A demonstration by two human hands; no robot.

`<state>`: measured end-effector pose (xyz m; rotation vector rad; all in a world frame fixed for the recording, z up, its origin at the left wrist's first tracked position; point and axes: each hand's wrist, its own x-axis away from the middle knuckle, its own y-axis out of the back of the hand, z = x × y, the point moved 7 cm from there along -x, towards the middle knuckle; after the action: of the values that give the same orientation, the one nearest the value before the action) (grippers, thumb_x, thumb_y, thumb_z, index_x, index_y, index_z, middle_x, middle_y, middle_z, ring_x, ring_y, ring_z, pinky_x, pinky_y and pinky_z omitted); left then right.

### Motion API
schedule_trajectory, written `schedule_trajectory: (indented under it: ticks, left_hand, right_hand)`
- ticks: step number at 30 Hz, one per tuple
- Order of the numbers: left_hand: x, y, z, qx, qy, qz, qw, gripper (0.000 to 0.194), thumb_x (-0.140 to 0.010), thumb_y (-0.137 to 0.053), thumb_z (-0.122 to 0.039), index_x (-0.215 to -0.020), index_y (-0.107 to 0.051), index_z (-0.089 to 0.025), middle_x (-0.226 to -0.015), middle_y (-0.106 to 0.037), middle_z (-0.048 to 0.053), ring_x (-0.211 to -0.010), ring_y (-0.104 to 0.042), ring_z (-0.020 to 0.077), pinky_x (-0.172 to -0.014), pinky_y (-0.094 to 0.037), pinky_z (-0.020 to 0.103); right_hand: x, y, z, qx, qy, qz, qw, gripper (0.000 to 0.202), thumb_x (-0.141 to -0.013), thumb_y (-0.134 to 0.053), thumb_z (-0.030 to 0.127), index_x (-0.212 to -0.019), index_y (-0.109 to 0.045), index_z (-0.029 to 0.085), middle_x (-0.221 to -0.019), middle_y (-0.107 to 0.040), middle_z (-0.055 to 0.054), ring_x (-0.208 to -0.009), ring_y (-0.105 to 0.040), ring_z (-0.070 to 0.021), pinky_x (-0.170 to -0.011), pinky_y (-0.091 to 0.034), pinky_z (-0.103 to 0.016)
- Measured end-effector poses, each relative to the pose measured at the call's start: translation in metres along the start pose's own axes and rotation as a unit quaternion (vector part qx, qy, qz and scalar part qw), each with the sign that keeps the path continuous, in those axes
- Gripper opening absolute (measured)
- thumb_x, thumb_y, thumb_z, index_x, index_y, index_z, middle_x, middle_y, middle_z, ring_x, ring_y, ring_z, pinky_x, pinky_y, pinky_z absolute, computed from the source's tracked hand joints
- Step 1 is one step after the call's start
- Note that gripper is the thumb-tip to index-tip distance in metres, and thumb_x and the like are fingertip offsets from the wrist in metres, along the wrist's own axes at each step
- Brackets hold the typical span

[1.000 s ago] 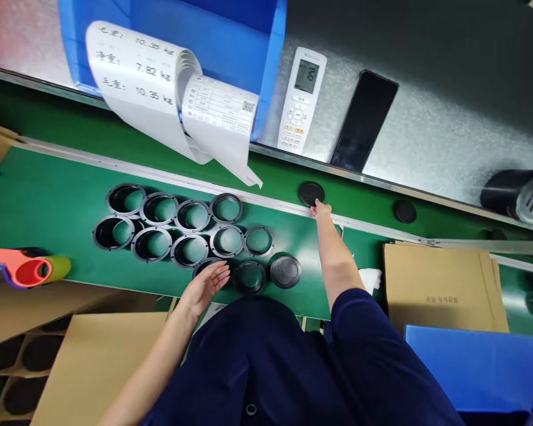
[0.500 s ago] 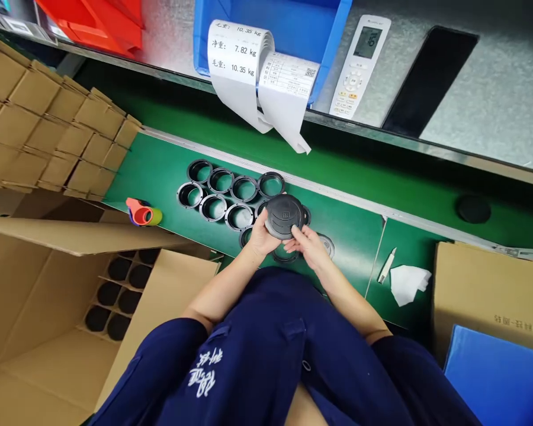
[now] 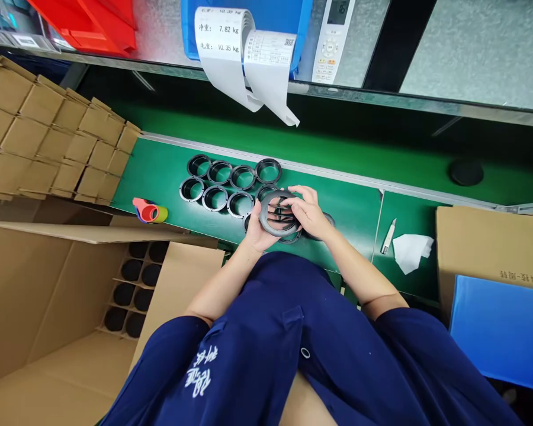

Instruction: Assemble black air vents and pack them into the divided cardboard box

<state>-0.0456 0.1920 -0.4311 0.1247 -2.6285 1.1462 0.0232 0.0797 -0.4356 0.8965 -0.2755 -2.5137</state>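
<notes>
A round black air vent (image 3: 279,232) with thin slats across its opening is held over the green worktable. My left hand (image 3: 258,234) grips its rim from the left and below. From the right, my right hand (image 3: 310,213) has its fingers closed on the vent's upper right side and slats; the fingertips are partly hidden. Skin shows through the gaps between the slats. Behind and to the left of my hands, several black rings (image 3: 215,209) stand in close rows. More round black parts lie partly hidden beneath my hands.
An open carton (image 3: 177,296) with black round parts in dividers stands left, near stacked cardboard dividers (image 3: 48,136). Coloured tape rolls (image 3: 159,213) lie on the table (image 3: 350,204). Right are a utility knife (image 3: 388,236), white paper (image 3: 411,251), a carton (image 3: 493,242) and blue box (image 3: 501,331). Label strips (image 3: 269,77) hang overhead.
The vent's face has gone from a flat closed disc to open slats with gaps. My right hand has moved up from its lower edge to its upper right side. The view has shifted slightly.
</notes>
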Motion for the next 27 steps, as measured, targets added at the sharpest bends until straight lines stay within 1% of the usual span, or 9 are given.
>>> schedule_trajectory:
  ticks: [3,7,12,14,17,19,23,25,27]
  left_hand:
    - [0.003,0.001,0.004,-0.005,0.017,0.005,1.000,0.065,-0.096,-0.046,-0.069,-0.129,-0.065,-0.016,-0.129,-0.069,0.018,-0.131,-0.059,0.0388,-0.110,-0.043,0.067]
    - [0.003,-0.002,0.005,-0.001,0.048,0.002,0.999,0.075,-0.093,-0.043,-0.077,-0.133,-0.062,-0.016,-0.130,-0.068,0.021,-0.129,-0.060,0.0408,-0.107,-0.043,0.071]
    - [-0.001,0.000,0.003,0.004,0.070,-0.007,0.997,0.079,-0.092,-0.041,-0.079,-0.133,-0.061,-0.015,-0.128,-0.068,0.022,-0.127,-0.061,0.0415,-0.106,-0.044,0.071]
    - [-0.005,0.009,0.004,0.006,0.074,-0.022,0.997,0.076,-0.092,-0.042,-0.079,-0.129,-0.064,-0.016,-0.124,-0.071,0.020,-0.125,-0.062,0.0405,-0.106,-0.046,0.067]
    - [-0.010,0.034,0.011,0.007,0.083,-0.071,0.994,0.068,-0.095,-0.043,-0.073,-0.121,-0.068,-0.016,-0.116,-0.075,0.015,-0.122,-0.065,0.0365,-0.108,-0.048,0.059]
    - [-0.012,0.052,0.019,-0.004,0.104,-0.101,0.989,0.062,-0.096,-0.045,-0.069,-0.119,-0.069,-0.016,-0.112,-0.076,0.014,-0.122,-0.065,0.0347,-0.110,-0.048,0.054]
    - [-0.013,0.073,0.034,-0.026,0.157,-0.099,0.982,0.065,-0.095,-0.048,-0.069,-0.129,-0.065,-0.016,-0.122,-0.072,0.017,-0.126,-0.062,0.0347,-0.112,-0.046,0.051]
    - [-0.012,0.079,0.033,-0.029,0.176,-0.099,0.979,0.074,-0.092,-0.048,-0.074,-0.142,-0.056,-0.020,-0.133,-0.066,0.018,-0.131,-0.059,0.0359,-0.112,-0.044,0.057]
    - [-0.010,0.087,0.022,-0.049,0.168,-0.125,0.977,0.078,-0.090,-0.052,-0.075,-0.153,-0.042,-0.028,-0.144,-0.058,0.019,-0.136,-0.055,0.0361,-0.111,-0.041,0.063]
  right_hand:
    - [0.004,-0.003,-0.001,-0.065,-0.010,0.000,0.998,0.068,-0.103,-0.025,0.069,-0.110,-0.077,0.025,-0.141,-0.057,-0.010,-0.140,-0.042,-0.0279,-0.123,-0.029,-0.052]
    - [0.013,0.004,-0.007,-0.172,-0.053,-0.039,0.983,0.064,-0.105,-0.026,0.066,-0.120,-0.074,0.027,-0.145,-0.056,-0.007,-0.142,-0.045,-0.0243,-0.124,-0.032,-0.048]
    - [0.023,0.006,-0.016,-0.154,-0.096,-0.059,0.982,0.068,-0.105,-0.018,0.066,-0.129,-0.071,0.030,-0.148,-0.054,-0.006,-0.144,-0.045,-0.0235,-0.124,-0.033,-0.048]
    - [0.025,-0.001,-0.014,-0.088,-0.078,-0.039,0.992,0.069,-0.104,-0.020,0.068,-0.137,-0.066,0.029,-0.154,-0.049,-0.007,-0.147,-0.039,-0.0257,-0.125,-0.030,-0.052]
    - [0.032,-0.028,-0.005,0.015,0.000,0.066,0.998,0.067,-0.096,-0.048,0.071,-0.147,-0.058,0.028,-0.159,-0.044,-0.010,-0.152,-0.030,-0.0317,-0.127,-0.024,-0.058]
    - [0.040,-0.049,-0.007,0.044,0.018,0.136,0.990,0.075,-0.089,-0.065,0.067,-0.152,-0.052,0.028,-0.164,-0.038,-0.012,-0.155,-0.025,-0.0347,-0.126,-0.024,-0.061]
    - [0.046,-0.077,-0.035,0.016,-0.054,0.195,0.979,0.110,-0.076,-0.079,0.065,-0.164,-0.026,0.027,-0.168,-0.021,-0.017,-0.155,-0.021,-0.0383,-0.123,-0.030,-0.058]
    - [0.036,-0.081,-0.057,0.020,-0.107,0.175,0.979,0.118,-0.072,-0.082,0.062,-0.166,-0.019,0.026,-0.163,-0.024,-0.018,-0.151,-0.027,-0.0378,-0.121,-0.033,-0.056]
    - [0.019,-0.076,-0.084,0.074,-0.171,0.118,0.975,0.120,-0.070,-0.083,0.059,-0.166,-0.020,0.025,-0.160,-0.025,-0.020,-0.148,-0.030,-0.0398,-0.120,-0.033,-0.059]
